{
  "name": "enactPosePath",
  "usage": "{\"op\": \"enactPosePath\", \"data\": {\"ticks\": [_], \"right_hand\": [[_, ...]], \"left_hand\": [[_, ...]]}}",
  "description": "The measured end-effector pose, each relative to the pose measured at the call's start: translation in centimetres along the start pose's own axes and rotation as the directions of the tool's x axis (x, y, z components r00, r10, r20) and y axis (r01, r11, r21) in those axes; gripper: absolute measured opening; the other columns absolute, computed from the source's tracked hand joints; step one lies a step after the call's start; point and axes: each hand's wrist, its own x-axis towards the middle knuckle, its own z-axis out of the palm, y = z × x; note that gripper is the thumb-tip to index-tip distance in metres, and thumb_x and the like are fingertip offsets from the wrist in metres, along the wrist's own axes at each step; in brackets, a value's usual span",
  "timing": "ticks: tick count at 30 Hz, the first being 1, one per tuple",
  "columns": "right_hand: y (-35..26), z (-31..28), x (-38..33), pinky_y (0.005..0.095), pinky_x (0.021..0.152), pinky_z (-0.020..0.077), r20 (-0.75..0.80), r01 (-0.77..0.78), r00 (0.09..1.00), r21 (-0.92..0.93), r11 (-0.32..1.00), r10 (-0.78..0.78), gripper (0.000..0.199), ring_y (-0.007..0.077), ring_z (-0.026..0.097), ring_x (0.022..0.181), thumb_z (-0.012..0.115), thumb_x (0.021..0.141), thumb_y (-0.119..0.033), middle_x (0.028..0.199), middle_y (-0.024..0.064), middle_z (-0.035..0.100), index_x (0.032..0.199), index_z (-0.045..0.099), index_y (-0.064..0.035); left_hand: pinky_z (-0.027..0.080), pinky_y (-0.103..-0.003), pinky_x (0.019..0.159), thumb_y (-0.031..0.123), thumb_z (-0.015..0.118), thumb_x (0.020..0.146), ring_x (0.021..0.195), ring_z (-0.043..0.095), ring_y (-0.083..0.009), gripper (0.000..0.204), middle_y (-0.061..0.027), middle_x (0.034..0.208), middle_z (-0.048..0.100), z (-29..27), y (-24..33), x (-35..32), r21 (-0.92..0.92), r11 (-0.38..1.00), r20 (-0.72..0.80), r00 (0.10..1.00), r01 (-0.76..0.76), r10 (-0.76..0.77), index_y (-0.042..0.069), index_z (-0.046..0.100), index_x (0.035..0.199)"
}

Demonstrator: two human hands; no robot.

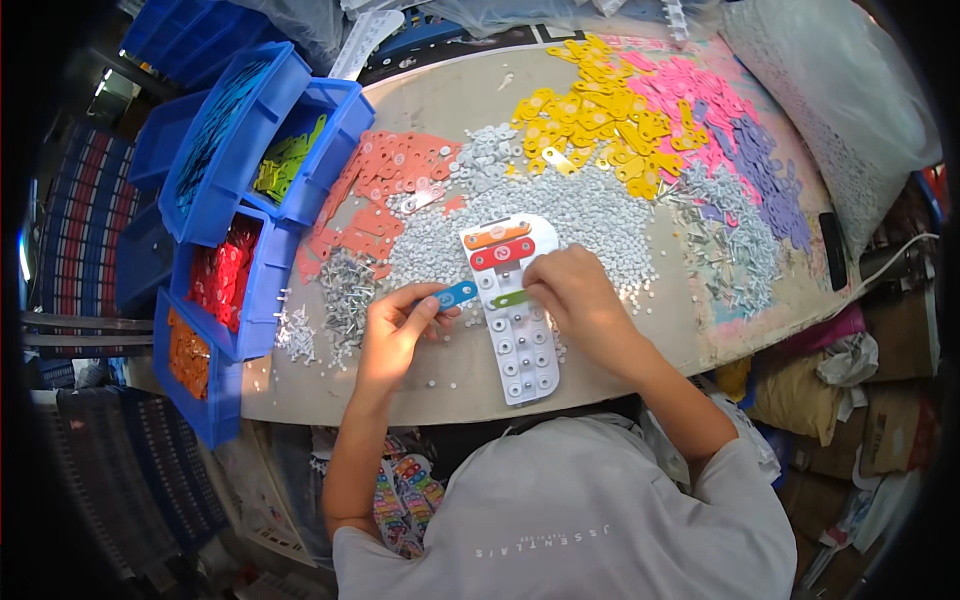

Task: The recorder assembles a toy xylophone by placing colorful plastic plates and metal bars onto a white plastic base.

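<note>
Grey fabric shirt (570,500) below; left hand (395,325) pinches a flat blue strip (458,294), right hand (580,295) a flat green strip (508,299) over a white tray (520,352).

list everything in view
white holder: one, white, near table's edge
top strips: two, orange and red, holder's far end
green strip: one, green, over holder
blue strip: one, blue, left of holder
strip piles: four, coral, yellow, pink, purple, tabletop
small caps: uncountable, white, mid-table
metal pins: uncountable, silver, flanking caps
filled bins: four, blue, left
bag: one, translucent, upper right
dark slab: one, black, right edge
table: one, beige, centre
shirt: one, grey, bottom
left hand: one, holding blue strip
right hand: one, at green strip
</note>
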Motion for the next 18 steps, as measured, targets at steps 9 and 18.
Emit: {"op": "enactPosePath", "data": {"ticks": [9,18], "right_hand": [[-0.3,2.3,0.7,0.0418,0.095,0.0374,-0.005,0.095,0.995,-0.354,0.931,-0.103,0.020,0.0284,0.050,0.110,0.071,0.081,-0.010,0.111,0.0101,0.056,0.099,0.063,-0.0044],[1.3,3.3,-0.5,0.0446,0.105,0.0327,-0.174,-0.054,0.985,-0.351,0.935,-0.009,0.050,0.0308,0.045,0.127,0.081,0.079,-0.023,0.136,0.0109,0.051,0.121,0.059,-0.0073]], "left_hand": [[0.048,-0.023,0.068,0.017,0.059,0.103,0.080,0.068,-0.0116,0.014,-0.0126,0.097,0.076,1.2,-0.1,0.5,-0.079,0.996,-0.046,0.998,0.048,-0.052,0.003,0.059,0.103],[0.037,-0.025,0.068,0.012,0.073,0.089,0.075,0.046,-0.0094,0.012,-0.0004,0.081,0.055,3.4,-0.7,3.4,0.437,0.850,-0.068,0.931,-0.295,0.358,0.001,0.068,0.089]]}}
